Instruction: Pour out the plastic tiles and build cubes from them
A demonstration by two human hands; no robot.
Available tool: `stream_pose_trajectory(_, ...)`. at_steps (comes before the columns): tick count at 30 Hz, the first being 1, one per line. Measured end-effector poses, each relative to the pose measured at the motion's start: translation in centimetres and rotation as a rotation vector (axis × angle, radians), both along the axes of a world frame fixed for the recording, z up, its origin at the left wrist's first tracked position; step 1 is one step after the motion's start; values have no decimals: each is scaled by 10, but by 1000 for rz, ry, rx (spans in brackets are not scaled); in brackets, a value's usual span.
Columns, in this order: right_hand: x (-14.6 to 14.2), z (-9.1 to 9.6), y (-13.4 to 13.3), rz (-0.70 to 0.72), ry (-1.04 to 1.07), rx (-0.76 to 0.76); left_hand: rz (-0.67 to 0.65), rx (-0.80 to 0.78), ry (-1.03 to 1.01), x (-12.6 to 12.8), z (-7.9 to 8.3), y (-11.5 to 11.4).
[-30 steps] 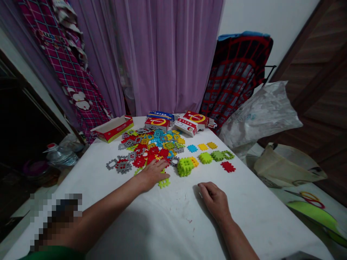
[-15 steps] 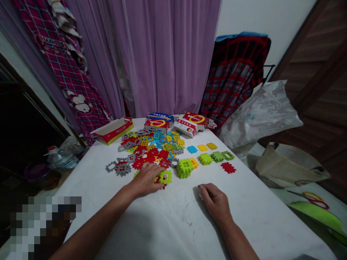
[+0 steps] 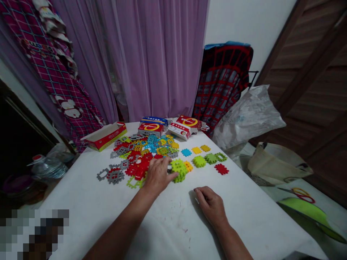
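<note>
My left hand (image 3: 158, 174) is at the lime-green stack of notched plastic building tiles (image 3: 179, 169), with its thumb along the stack's front and fingers behind. A lime-green tile with window openings is pinched there; the fingers partly hide where it meets the stack. Orange-yellow tiles (image 3: 188, 166) touch the stack's right side. My right hand (image 3: 210, 202) rests on the white tabletop with its fingers curled in and nothing visible in them. Left of my left hand spreads a loose heap of interlocking tiles (image 3: 141, 159) in red, grey, yellow, blue and green.
Sorted tiles lie to the right: a blue tile (image 3: 186, 152), yellow tiles (image 3: 200, 149), a light green pile (image 3: 199, 161), darker green tiles (image 3: 211, 158) and a red tile (image 3: 221, 169). Small cartons (image 3: 179, 130) and an open red box (image 3: 108, 139) stand at the back edge.
My left hand has moved right from the heap's front to the lime-green stack, bringing a lime-green tile with it. My right hand keeps its place on the table. The view has shifted slightly.
</note>
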State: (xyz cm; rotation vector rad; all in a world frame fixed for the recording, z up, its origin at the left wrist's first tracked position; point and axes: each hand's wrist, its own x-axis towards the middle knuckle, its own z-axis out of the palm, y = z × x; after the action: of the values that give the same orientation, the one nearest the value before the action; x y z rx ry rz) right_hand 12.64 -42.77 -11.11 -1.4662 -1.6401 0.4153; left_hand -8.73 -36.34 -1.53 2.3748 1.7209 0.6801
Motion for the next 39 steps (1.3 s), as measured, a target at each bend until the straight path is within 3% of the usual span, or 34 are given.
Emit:
stream_pose_trajectory(7,1,2,0,16,8,-12,-25,9,101,8,-5,2)
stream_pose_trajectory(19,2,-1,1,9,32,-9,-61,-21,96,7,-12,3)
stream_pose_trajectory(25,16,-7,15,-99,115,-69,-19,-19,56,-22,-21,2)
stream_pose_trajectory(29,29,-6,36,-176,142,-96,57,-28,118,-51,-21,26)
stream_pose_trajectory(32,32,-5,49,-204,150,-74,87,-66,187,-59,-19,54)
stream_pose_trajectory(39,30,-7,55,-237,203,-99,77,-96,294,-34,-28,107)
